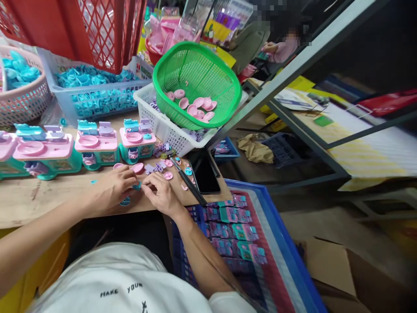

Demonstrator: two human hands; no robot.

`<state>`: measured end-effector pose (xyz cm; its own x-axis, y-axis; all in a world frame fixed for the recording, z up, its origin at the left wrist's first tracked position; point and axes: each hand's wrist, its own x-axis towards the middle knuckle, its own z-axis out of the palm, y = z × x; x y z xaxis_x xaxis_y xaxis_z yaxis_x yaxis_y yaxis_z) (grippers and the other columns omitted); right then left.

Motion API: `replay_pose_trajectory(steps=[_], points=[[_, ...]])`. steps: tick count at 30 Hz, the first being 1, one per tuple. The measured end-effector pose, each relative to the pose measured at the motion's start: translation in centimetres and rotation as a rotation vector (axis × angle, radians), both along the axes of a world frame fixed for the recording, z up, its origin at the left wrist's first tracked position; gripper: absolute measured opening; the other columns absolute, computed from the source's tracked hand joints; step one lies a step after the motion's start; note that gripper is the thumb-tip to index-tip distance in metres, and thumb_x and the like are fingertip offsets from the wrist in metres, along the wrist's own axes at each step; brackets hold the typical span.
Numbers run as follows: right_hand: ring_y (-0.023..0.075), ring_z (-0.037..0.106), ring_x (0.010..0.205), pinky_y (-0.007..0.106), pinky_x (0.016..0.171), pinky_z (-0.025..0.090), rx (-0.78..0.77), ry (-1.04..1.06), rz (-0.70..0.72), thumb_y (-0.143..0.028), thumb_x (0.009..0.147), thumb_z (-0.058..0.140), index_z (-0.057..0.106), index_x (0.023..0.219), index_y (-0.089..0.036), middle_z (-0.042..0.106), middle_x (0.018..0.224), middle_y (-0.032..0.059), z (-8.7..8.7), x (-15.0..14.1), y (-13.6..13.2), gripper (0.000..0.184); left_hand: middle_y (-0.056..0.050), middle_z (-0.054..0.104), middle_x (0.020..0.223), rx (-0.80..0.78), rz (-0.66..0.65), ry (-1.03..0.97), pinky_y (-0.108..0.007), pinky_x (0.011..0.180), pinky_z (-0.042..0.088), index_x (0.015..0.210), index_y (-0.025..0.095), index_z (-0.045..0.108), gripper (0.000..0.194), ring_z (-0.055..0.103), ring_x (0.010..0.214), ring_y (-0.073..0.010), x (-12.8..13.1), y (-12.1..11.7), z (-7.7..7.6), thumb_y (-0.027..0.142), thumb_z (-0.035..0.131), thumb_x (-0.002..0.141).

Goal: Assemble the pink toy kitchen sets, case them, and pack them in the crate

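Both hands meet over the wooden table near its front edge. My left hand is closed, its fingertips on a small teal plastic part. My right hand is closed in a pinch at that part's right side; whatever is between its fingertips is hidden. Below the left fingers lies a round blue piece. Just beyond the hands are a pink oval piece, small purple parts and a pink disc. A row of pink and teal toy kitchen units stands behind the left hand.
A black-handled tool and a phone lie right of my right hand. Behind stand a green basket on a white basket, a blue bin and a red crate. Packed toys fill a crate lower right.
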<state>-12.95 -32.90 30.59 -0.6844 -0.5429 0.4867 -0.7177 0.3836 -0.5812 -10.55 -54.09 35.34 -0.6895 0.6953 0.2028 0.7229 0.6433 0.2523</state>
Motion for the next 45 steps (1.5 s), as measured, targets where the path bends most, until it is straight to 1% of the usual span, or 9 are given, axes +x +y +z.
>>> replay_pose_trajectory(steps=[4,7,13,17,23,27,31,35,45], points=[[0.0212,0.06,0.09,0.037,0.084,0.051,0.069,0.016,0.029,-0.028,0.097,0.063,0.065,0.097,-0.019,0.069,0.095,0.0055,0.2,0.4,0.1,0.009,-0.012,0.07,0.107,-0.034,0.012,0.007,-0.041,0.091,0.049,0.096,0.014,0.068,0.018,0.062,0.101,-0.0246,-0.3,0.2,-0.4,0.015,0.05,0.099],[0.0251,0.061,0.097,0.041,0.088,0.052,0.165,0.09,0.007,-0.034,0.09,0.073,0.068,0.111,-0.018,0.071,0.105,0.0086,-0.4,0.2,-0.3,0.027,-0.009,0.071,0.115,0.05,0.02,-0.018,-0.04,0.095,0.049,0.104,0.017,0.068,0.02,0.064,0.106,-0.023,-0.4,-0.2,-0.6,0.011,0.05,0.097],[0.0221,0.067,0.089,0.036,0.083,0.055,0.093,0.046,-0.078,-0.03,0.094,0.068,0.073,0.096,-0.018,0.073,0.09,0.0071,-0.9,-0.6,-1.3,0.013,-0.008,0.073,0.11,0.214,0.085,-0.152,-0.036,0.091,0.052,0.112,0.02,0.068,0.027,0.065,0.103,-0.0228,-0.4,-0.5,0.4,0.016,0.049,0.093],[0.015,0.066,0.072,0.027,0.067,0.055,-0.104,-0.001,-0.098,-0.028,0.1,0.058,0.072,0.09,-0.016,0.071,0.082,0.0052,0.5,-0.5,-1.0,0.021,-0.006,0.073,0.085,0.418,0.253,-0.392,-0.028,0.065,0.051,0.098,0.017,0.07,0.022,0.066,0.075,-0.0187,-1.1,0.1,0.7,0.032,0.056,0.09],[0.0227,0.066,0.109,0.04,0.099,0.055,-0.015,0.45,-0.089,-0.021,0.101,0.053,0.068,0.126,-0.021,0.073,0.113,0.0111,3.2,-2.7,0.4,0.03,-0.004,0.07,0.071,0.851,0.345,-0.82,-0.024,0.053,0.047,0.093,0.015,0.063,0.044,0.063,0.059,-0.0156,-4.3,1.4,3.0,0.05,0.078,0.072],[0.0228,0.067,0.102,0.039,0.096,0.054,0.004,0.457,-0.167,-0.026,0.104,0.048,0.072,0.122,-0.02,0.073,0.108,0.0117,4.0,-7.6,0.2,0.031,-0.008,0.071,0.078,0.599,0.4,-0.41,-0.029,0.062,0.048,0.09,0.012,0.071,0.03,0.062,0.066,-0.0174,-7.4,1.9,5.8,0.04,0.059,0.087],[0.023,0.065,0.096,0.037,0.092,0.053,0.027,0.382,-0.219,-0.028,0.104,0.049,0.075,0.116,-0.018,0.072,0.099,0.0111,4.0,-11.7,-0.9,0.03,-0.013,0.072,0.097,0.219,0.373,0.165,-0.04,0.083,0.049,0.094,0.012,0.076,0.031,0.064,0.085,-0.025,-10.5,1.6,6.5,0.02,0.047,0.086],[0.0233,0.065,0.095,0.037,0.091,0.053,0.042,0.345,-0.183,-0.028,0.103,0.051,0.075,0.112,-0.018,0.073,0.1,0.0104,3.8,-12.6,-1.6,0.027,-0.012,0.07,0.094,0.052,0.244,0.274,-0.042,0.088,0.048,0.096,0.014,0.076,0.032,0.062,0.087,-0.0252,-12.2,0.8,5.4,0.015,0.047,0.084],[0.024,0.069,0.106,0.038,0.099,0.052,-0.026,0.257,-0.225,-0.028,0.105,0.046,0.073,0.116,-0.02,0.075,0.11,0.0118,3.4,-12.3,-1.4,0.03,-0.012,0.068,0.093,0.067,0.221,0.328,-0.042,0.083,0.048,0.095,0.015,0.075,0.029,0.057,0.085,-0.025,-12.1,0.6,4.8,0.014,0.047,0.088]])
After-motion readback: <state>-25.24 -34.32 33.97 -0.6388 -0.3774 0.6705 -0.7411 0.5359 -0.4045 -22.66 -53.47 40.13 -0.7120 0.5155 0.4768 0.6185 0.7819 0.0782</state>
